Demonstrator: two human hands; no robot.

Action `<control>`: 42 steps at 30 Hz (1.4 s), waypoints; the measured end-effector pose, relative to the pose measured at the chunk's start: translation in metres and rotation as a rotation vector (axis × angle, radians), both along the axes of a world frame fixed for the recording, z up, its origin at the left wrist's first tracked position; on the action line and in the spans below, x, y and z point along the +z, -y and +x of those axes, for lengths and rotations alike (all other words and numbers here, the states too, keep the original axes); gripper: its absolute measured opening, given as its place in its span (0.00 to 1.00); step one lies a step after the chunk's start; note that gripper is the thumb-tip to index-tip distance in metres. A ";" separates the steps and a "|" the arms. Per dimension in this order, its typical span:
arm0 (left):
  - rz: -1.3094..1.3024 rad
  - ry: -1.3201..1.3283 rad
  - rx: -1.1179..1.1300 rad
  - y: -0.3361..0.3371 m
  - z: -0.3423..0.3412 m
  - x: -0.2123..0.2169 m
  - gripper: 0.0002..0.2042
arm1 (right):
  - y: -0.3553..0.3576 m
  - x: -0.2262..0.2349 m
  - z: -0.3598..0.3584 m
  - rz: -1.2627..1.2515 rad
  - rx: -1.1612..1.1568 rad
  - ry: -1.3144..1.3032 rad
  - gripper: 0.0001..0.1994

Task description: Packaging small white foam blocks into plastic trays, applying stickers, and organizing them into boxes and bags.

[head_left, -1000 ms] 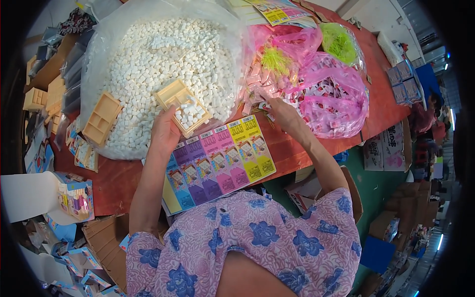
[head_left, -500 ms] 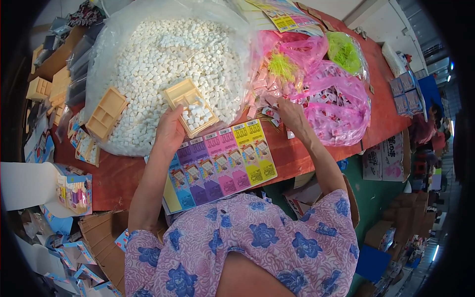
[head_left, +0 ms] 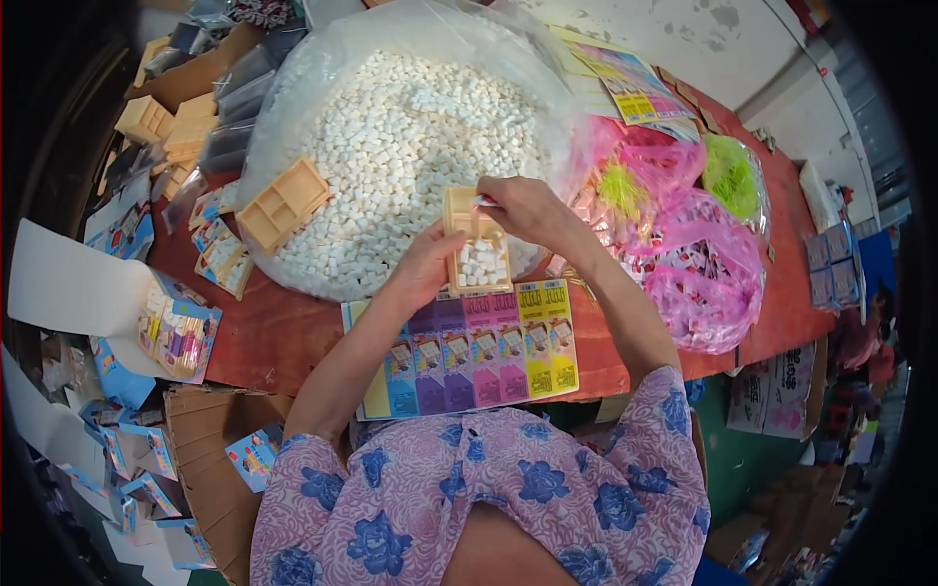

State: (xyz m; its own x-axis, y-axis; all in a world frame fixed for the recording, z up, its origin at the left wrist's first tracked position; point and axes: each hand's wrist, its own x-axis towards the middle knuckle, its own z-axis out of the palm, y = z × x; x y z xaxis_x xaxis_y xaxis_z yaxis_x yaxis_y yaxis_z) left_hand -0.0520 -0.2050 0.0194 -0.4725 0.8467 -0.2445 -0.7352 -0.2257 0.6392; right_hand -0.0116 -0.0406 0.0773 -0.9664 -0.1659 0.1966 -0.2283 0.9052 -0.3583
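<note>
My left hand (head_left: pixel 422 266) grips the tan compartment tray (head_left: pixel 460 211) by its left side, long axis running away from me, at the bag's (head_left: pixel 285 109) near edge. Right hand (head_left: pixel 526 209) pinches a small red-and-white piece (head_left: pixel 485 201) over the far end.

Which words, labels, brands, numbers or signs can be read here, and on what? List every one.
Striped sheet near the person: rows of small print, too small to read.
Printed sheets at top right: too small to read.
Carton at right: larger dark characters, slanted and blurred; not quoted.
Windowed box at left: print too small to read.
Wooden tray in the left hand: no print seen.
</note>
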 end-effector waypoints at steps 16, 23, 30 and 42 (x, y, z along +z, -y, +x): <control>0.077 0.017 -0.053 0.012 -0.005 -0.004 0.15 | 0.013 -0.009 -0.012 -0.224 -0.009 -0.046 0.06; 0.058 0.035 0.013 0.018 -0.011 -0.002 0.16 | 0.005 -0.017 -0.036 -0.112 -0.098 -0.330 0.04; 0.027 0.054 0.101 0.028 -0.017 -0.006 0.16 | -0.043 -0.056 -0.127 0.386 -0.293 -0.467 0.12; 0.016 0.119 0.200 0.043 -0.031 -0.001 0.15 | -0.054 -0.037 -0.108 0.460 -0.433 -0.076 0.08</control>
